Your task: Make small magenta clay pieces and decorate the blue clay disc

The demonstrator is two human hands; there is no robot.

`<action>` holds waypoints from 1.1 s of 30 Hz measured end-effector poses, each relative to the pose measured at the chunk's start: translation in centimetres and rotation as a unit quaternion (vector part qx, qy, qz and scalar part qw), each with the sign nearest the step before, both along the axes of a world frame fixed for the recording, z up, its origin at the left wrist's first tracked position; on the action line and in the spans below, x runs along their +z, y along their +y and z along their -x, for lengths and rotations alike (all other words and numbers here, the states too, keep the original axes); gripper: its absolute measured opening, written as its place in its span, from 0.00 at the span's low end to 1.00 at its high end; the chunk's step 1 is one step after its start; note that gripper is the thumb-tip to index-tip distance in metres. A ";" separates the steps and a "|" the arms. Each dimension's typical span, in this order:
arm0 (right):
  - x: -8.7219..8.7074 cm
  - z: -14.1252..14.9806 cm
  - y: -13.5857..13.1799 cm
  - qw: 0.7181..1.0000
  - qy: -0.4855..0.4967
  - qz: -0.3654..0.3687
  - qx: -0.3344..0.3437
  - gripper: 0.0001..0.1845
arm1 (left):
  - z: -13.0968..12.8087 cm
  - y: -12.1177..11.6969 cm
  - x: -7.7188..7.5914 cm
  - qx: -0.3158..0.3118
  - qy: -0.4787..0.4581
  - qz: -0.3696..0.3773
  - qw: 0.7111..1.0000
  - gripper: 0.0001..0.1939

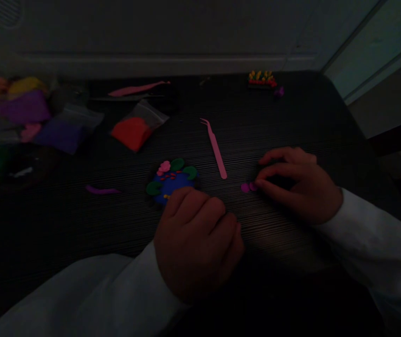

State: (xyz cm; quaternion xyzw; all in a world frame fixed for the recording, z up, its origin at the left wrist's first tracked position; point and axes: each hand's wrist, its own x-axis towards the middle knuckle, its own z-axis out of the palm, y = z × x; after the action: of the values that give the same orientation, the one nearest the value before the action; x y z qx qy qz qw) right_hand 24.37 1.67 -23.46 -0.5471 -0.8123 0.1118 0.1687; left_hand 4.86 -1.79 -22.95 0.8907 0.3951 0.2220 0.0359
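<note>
My left hand (200, 234) is curled into a fist at the front middle, its inner side hidden from view. Just beyond its knuckles lies a round blue clay pond (181, 186) with green lily pads, a pink flower and small red shapes; the fist covers its near edge. To the right, my right hand (295, 182) has thumb and forefinger pinched at a purple clay disc (253, 186), one of a small row lying on the dark table. A second purple disc (244, 187) sits beside it. Pink bent-tip tweezers (216, 150) lie between the hands, untouched.
A purple clay strip (102, 190) lies at left. Bags of coloured clay (25, 107) pile up at far left, with a red clay bag (133, 132) nearer. Scissors (126, 98) and a pink tool (137, 89) lie behind. A miniature flower box (261, 79) stands at back right.
</note>
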 end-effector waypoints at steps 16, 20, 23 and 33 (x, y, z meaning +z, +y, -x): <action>-0.1 0.1 0.0 1.000 -0.009 -0.017 -0.017 0.08 | 0.0 0.0 0.0 -0.003 0.002 0.005 1.000 0.06; -0.2 0.3 0.0 1.000 -0.016 -0.016 -0.004 0.08 | -0.1 0.0 0.1 -0.003 -0.001 0.009 1.000 0.07; -0.2 0.3 0.0 1.000 -0.015 -0.015 0.002 0.07 | -0.1 0.0 0.0 -0.005 -0.005 0.017 1.000 0.07; 0.0 0.2 -0.1 1.000 0.015 -0.018 -0.004 0.06 | 0.0 0.1 -0.1 0.001 -0.021 0.039 0.999 0.07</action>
State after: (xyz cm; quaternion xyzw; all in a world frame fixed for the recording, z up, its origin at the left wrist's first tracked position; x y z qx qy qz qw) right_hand 24.17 1.56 -23.46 -0.5450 -0.8097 0.1044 0.1912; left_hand 4.87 -1.68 -23.01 0.8834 0.4037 0.2248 0.0784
